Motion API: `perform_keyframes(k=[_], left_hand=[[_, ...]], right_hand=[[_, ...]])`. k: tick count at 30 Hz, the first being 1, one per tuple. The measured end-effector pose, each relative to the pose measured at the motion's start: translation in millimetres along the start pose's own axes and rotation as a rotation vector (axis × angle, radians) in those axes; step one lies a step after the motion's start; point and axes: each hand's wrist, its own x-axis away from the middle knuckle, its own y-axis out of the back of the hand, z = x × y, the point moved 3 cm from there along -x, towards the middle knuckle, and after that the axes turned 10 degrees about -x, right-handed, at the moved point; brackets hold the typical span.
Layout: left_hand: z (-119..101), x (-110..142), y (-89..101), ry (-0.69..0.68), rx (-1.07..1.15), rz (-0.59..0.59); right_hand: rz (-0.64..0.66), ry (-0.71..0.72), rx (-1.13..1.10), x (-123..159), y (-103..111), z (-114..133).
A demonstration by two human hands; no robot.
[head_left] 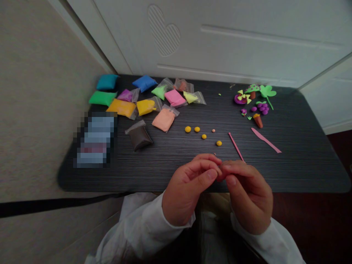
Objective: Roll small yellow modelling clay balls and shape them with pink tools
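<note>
Over the front edge of the black table, my left hand (189, 187) and my right hand (249, 192) meet at the fingertips, both pinched. Whatever sits between the fingers is hidden or too small to name. Just beyond the hands lie several yellow clay balls (204, 136) and a tiny peach clay ball (213, 130). A pink modelling stick (235, 146) has its near end by my right fingers. Farther right rests a pink plastic clay knife (265, 140).
Clay packets, among them an orange packet (121, 107) and a brown packet (139, 136), cover the table's left and back. A blurred-out device (96, 139) lies at left. Finished clay pieces, including purple grapes (263, 107) and a green flower (267, 91), sit at back right.
</note>
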Motion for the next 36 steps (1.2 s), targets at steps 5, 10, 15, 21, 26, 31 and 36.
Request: perform_keyframes(k=[5, 10, 15, 21, 26, 31, 36], left_hand=[[0, -1, 0.3, -0.005, 0.036, -0.031], [3, 0, 0.8, 0.011, 0.048, -0.028], [2, 1, 2.4, 0.015, 0.007, 0.021], [1, -1, 6.0, 0.015, -0.105, 0.006], [-2, 0, 7.8, 0.008, -0.227, -0.05], [-4, 0, 8.6, 0.006, -0.303, -0.076], [-3, -2, 10.4, -0.002, -0.356, -0.112]], right_hand=[[-0.003, 0.002, 0.009, -1, 2, 0], [0.028, 0.027, 0.064, -3, 4, 2], [0.174, 0.047, 0.202, -7, 5, 7], [0.226, 0.101, 0.271, -10, 8, 13], [0.221, 0.085, 0.297, -9, 9, 12], [0.202, 0.097, 0.326, -9, 8, 10], [0.249, 0.121, 0.393, -10, 7, 9]])
